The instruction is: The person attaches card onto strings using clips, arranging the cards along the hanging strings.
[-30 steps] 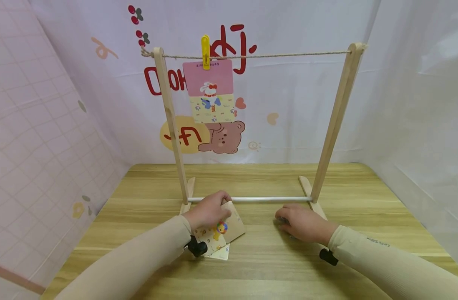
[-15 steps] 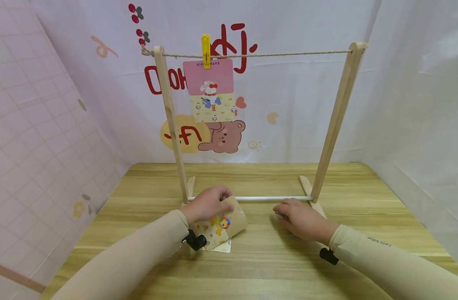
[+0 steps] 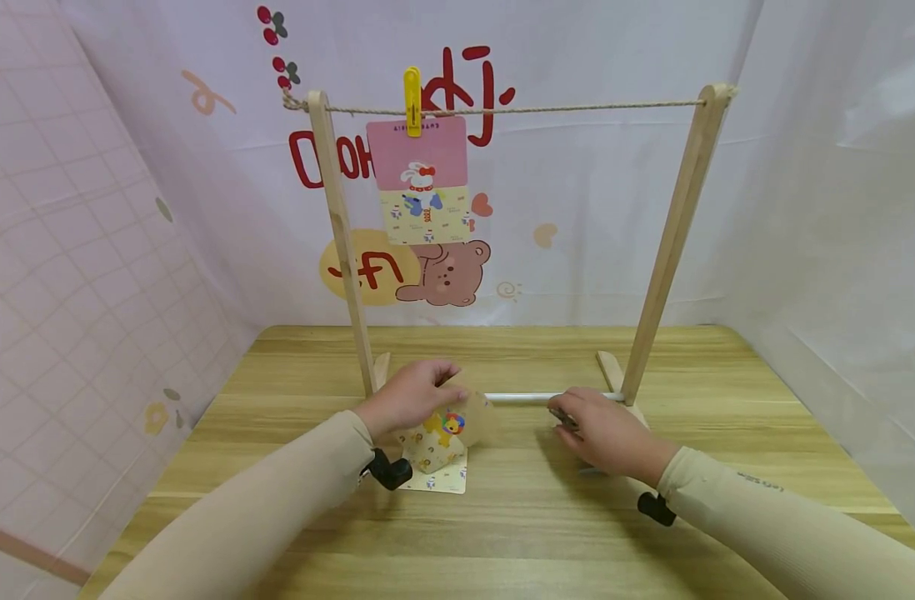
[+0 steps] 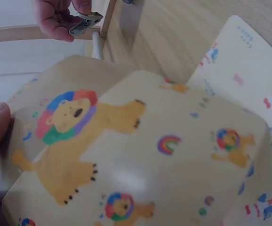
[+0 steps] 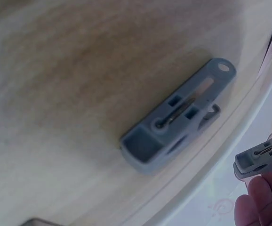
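My left hand (image 3: 412, 398) pinches a cream card printed with a lion (image 4: 122, 160) by its far edge; it is held tilted above the table. Part of another card (image 4: 244, 61), pale with small prints, shows beneath it and lies flat. My right hand (image 3: 611, 433) holds a grey clothespin (image 5: 258, 157) in its fingers, just above the table on the right. A second grey clothespin (image 5: 178, 115) lies on the wood under that hand. Between the rack's posts, a pink and yellow card (image 3: 420, 183) hangs from the rope by a yellow clothespin (image 3: 412, 100).
A wooden rack stands on the table, with a left post (image 3: 341, 242), a right post (image 3: 667, 250) and a rope (image 3: 577, 109) strung between their tops. A white rod (image 3: 521, 397) joins the posts low down. Printed white cloth (image 3: 577, 183) hangs behind.
My left hand has raised the lion card off the table and moved it slightly away, showing more of the card below. My right hand has shifted slightly away with its clothespin.
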`<state>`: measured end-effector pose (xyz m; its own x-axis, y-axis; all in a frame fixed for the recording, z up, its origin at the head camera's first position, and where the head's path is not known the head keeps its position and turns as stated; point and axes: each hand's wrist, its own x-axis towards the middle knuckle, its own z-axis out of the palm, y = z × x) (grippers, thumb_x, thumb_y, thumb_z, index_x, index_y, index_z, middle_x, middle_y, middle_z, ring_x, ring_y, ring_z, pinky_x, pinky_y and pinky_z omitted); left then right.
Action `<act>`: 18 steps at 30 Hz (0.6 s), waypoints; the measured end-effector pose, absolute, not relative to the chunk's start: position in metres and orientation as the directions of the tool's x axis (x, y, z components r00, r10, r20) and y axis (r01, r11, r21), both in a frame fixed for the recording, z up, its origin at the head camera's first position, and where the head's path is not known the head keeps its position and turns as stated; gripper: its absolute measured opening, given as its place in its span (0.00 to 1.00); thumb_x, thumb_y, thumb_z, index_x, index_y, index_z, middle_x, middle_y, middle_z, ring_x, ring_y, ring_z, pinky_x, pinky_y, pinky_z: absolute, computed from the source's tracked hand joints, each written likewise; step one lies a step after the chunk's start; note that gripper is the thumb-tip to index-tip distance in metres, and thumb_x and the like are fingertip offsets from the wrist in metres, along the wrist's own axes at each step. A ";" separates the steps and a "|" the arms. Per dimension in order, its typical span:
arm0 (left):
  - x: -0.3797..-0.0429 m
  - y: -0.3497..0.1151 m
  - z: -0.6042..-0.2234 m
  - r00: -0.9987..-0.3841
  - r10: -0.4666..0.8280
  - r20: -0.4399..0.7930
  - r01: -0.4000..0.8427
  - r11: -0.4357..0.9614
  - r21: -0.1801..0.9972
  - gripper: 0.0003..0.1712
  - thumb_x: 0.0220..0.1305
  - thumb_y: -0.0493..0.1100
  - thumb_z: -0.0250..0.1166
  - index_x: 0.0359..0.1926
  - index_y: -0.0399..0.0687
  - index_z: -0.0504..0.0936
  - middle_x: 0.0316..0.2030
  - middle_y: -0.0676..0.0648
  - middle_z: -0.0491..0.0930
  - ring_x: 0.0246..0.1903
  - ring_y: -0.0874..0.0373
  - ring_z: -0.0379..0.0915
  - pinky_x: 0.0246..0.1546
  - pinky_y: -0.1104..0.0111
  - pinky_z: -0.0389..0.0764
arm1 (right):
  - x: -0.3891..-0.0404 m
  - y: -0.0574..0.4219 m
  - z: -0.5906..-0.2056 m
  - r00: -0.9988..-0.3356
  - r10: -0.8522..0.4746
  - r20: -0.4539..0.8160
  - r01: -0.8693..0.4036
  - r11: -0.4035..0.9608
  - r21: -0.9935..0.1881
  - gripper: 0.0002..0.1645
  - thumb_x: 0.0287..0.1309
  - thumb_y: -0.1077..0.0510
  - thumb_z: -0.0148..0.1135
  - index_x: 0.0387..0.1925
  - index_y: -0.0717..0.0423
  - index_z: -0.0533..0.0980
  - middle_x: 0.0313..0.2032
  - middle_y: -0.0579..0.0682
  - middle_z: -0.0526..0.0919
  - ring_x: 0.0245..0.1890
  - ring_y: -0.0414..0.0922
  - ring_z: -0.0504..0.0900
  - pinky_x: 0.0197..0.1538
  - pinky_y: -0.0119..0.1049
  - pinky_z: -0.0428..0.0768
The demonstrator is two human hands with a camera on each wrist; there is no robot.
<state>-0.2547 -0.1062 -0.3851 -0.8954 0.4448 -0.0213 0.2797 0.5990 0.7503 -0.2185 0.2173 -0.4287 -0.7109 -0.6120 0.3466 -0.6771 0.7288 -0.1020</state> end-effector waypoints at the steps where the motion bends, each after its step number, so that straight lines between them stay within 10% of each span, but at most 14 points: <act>1: -0.255 -0.106 -0.384 -0.895 0.446 -0.014 0.282 0.592 0.755 0.13 0.74 0.48 0.68 0.33 0.50 0.76 0.26 0.54 0.68 0.27 0.60 0.64 0.29 0.68 0.66 | -0.219 0.217 -0.428 -0.712 -0.609 0.350 -0.676 0.730 -0.105 0.16 0.61 0.61 0.75 0.48 0.57 0.81 0.39 0.45 0.83 0.39 0.40 0.80 0.42 0.38 0.82; 18: -0.260 -0.103 -0.374 -0.918 0.391 0.062 0.276 0.521 0.808 0.07 0.74 0.48 0.68 0.40 0.50 0.82 0.32 0.51 0.80 0.32 0.58 0.74 0.34 0.68 0.75 | -0.221 0.213 -0.413 -0.761 -0.529 0.376 -0.631 0.739 -0.236 0.14 0.62 0.65 0.71 0.48 0.59 0.79 0.42 0.47 0.85 0.47 0.49 0.86 0.48 0.47 0.86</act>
